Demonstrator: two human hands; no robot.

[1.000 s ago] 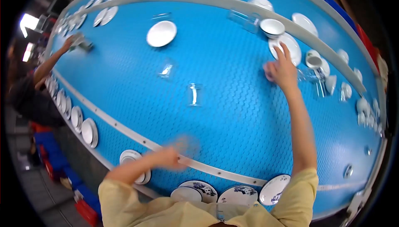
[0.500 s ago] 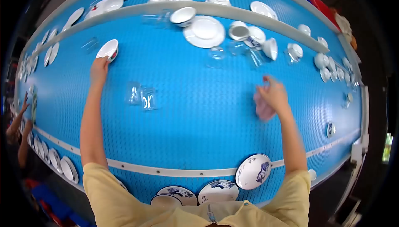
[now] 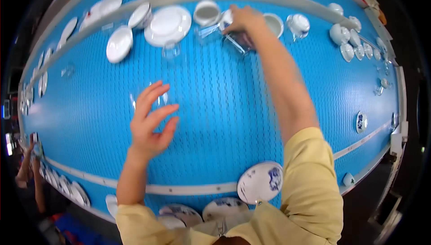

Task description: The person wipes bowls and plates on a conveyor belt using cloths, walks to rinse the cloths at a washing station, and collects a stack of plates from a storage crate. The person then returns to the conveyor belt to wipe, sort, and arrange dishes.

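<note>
A blue studded conveyor surface [image 3: 233,110] carries white dishes and clear glasses. My left hand [image 3: 150,119] hovers with fingers spread over a pair of clear glasses [image 3: 148,96] in the middle of the belt and holds nothing. My right arm stretches far across, and my right hand [image 3: 242,20] closes around a clear glass [image 3: 235,44] that lies tilted just below the grey rail [image 3: 134,1]. Beside that hand stand a white cup [image 3: 206,12] and a white bowl [image 3: 274,23].
A large white plate [image 3: 168,24], a white bowl [image 3: 119,43] and another glass [image 3: 171,49] sit left of my right hand. Small white bowls [image 3: 345,43] cluster far right. Blue-patterned plates [image 3: 260,182] line the near edge. Another person's arm [image 3: 27,168] shows at lower left.
My left hand has left the white bowl at the far left and come back over the glasses. My right hand has gone from mid-belt up to the glass by the rail.
</note>
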